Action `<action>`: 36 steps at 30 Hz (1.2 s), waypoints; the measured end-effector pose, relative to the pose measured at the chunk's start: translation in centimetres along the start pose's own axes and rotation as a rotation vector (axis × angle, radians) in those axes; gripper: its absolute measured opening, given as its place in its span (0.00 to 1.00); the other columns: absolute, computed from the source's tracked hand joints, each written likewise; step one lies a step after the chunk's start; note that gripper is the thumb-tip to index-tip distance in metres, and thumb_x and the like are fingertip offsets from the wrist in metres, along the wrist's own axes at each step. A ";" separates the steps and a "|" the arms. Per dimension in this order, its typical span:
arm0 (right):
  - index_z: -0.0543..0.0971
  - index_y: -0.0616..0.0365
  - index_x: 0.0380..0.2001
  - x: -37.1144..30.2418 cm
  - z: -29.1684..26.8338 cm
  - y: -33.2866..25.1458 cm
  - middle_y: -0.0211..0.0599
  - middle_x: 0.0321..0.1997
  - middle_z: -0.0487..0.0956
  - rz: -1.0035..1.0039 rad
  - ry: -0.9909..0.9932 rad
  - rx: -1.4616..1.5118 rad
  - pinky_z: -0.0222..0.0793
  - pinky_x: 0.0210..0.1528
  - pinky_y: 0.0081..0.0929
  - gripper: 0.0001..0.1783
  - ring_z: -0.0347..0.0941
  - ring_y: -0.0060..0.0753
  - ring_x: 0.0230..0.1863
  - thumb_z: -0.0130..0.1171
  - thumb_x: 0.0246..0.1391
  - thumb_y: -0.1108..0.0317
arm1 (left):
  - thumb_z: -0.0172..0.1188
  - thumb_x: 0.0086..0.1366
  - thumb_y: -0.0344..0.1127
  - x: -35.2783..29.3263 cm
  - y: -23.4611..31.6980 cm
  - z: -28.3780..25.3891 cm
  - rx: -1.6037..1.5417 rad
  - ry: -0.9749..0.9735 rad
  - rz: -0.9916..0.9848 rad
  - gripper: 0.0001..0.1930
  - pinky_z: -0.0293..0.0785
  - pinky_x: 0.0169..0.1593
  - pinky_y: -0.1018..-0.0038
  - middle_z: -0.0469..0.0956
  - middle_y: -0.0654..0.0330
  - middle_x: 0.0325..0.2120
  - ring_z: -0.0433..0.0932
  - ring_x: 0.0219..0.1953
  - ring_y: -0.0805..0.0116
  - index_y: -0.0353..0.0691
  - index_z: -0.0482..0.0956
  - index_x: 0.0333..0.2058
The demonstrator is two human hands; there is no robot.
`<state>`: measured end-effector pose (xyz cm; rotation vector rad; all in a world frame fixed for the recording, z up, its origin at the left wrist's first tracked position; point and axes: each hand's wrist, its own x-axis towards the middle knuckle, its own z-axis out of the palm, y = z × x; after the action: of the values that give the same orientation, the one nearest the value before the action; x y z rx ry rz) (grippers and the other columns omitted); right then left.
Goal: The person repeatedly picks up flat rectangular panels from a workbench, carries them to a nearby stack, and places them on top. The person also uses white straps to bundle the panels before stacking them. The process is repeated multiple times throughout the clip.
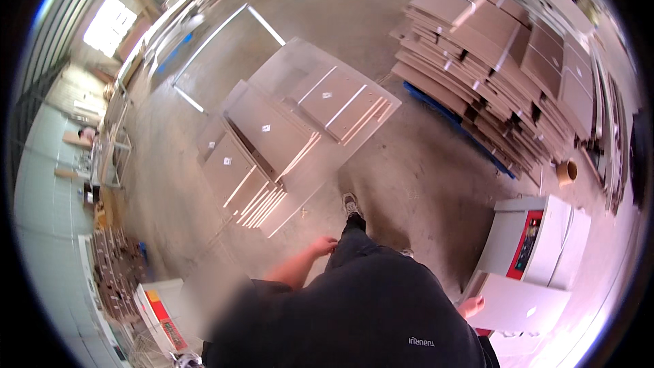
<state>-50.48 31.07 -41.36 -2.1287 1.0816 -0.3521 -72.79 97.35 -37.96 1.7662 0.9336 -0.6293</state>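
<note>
My left hand [323, 246] hangs beside my left thigh, its fingers loosely curled with nothing visible in them. At my right side, my right hand [471, 307] is closed at the edge of a pale flat panel [521, 302] with a small white label. The panel is tilted beside a white machine, and its far part overlaps the machine's front in view. Ahead of me, several brown boards lie in stacks on the floor: a strapped stack [344, 103] at the right, a middle stack [272, 129] and a left stack [235, 170]. A large thin sheet [300, 61] lies beneath them.
A tall pile of strapped brown boards [477, 48] stands on a blue pallet [456, 129] at the far right, with a cardboard tube [566, 173] nearby. White machines stand at right [562, 238] and lower left [160, 313]. A white frame outline [211, 41] marks the floor ahead.
</note>
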 end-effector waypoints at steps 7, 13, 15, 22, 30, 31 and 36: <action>0.78 0.51 0.50 -10.9 12.2 -25.3 0.31 0.39 0.82 0.164 -0.970 0.033 0.65 0.22 0.19 0.15 0.73 0.19 0.27 0.55 0.67 0.56 | 0.59 0.67 0.41 5.6 -1.5 -8.5 -0.528 0.059 -0.155 0.15 0.81 0.37 0.69 0.85 0.59 0.35 0.83 0.32 0.67 0.42 0.85 0.46; 0.78 0.54 0.53 -25.6 18.4 -38.4 0.32 0.43 0.85 -0.163 -1.326 -0.305 0.73 0.34 0.23 0.17 0.79 0.23 0.34 0.57 0.68 0.57 | 0.58 0.68 0.39 15.8 -5.9 -21.7 -1.205 0.337 -0.233 0.12 0.81 0.34 0.65 0.83 0.57 0.34 0.83 0.32 0.64 0.41 0.78 0.46; 0.78 0.55 0.54 -28.8 19.6 -39.8 0.32 0.44 0.85 -0.231 -1.431 -0.446 0.74 0.38 0.25 0.17 0.80 0.24 0.36 0.57 0.68 0.58 | 0.58 0.68 0.39 18.8 -7.2 -24.7 -1.375 0.453 -0.212 0.13 0.81 0.35 0.63 0.82 0.54 0.38 0.83 0.35 0.62 0.40 0.75 0.47; 0.78 0.56 0.54 -36.0 21.0 -44.3 0.34 0.46 0.85 -0.260 -1.471 -0.663 0.74 0.42 0.27 0.18 0.80 0.25 0.39 0.59 0.66 0.59 | 0.55 0.73 0.42 28.0 -9.0 -34.2 -1.953 0.839 -0.677 0.14 0.77 0.44 0.54 0.77 0.52 0.43 0.76 0.42 0.58 0.38 0.74 0.48; 0.78 0.61 0.55 -35.8 21.6 -45.5 0.40 0.47 0.85 -0.245 -1.456 -0.785 0.77 0.45 0.29 0.22 0.82 0.31 0.43 0.61 0.64 0.58 | 0.63 0.71 0.45 31.5 -11.9 -32.2 -2.233 0.894 -0.381 0.20 0.77 0.29 0.69 0.79 0.55 0.34 0.78 0.30 0.61 0.38 0.71 0.52; 0.78 0.61 0.54 -36.1 21.7 -45.6 0.40 0.46 0.85 -0.231 -1.457 -0.764 0.77 0.45 0.29 0.21 0.82 0.31 0.42 0.62 0.64 0.59 | 0.65 0.70 0.45 30.9 -10.5 -32.3 -2.198 0.868 -0.321 0.21 0.77 0.27 0.71 0.79 0.55 0.33 0.79 0.28 0.61 0.38 0.70 0.53; 0.79 0.61 0.52 -36.1 26.0 -47.9 0.38 0.44 0.85 -0.220 -1.498 -0.754 0.76 0.43 0.27 0.20 0.81 0.28 0.40 0.64 0.63 0.60 | 0.66 0.69 0.40 26.4 -4.6 -31.9 -1.962 0.707 0.091 0.26 0.78 0.27 0.67 0.78 0.52 0.31 0.81 0.30 0.60 0.37 0.61 0.56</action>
<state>-30.53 90.71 -23.56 -2.1969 0.0198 1.5469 -61.81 136.02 -48.95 0.1136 1.1494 0.9105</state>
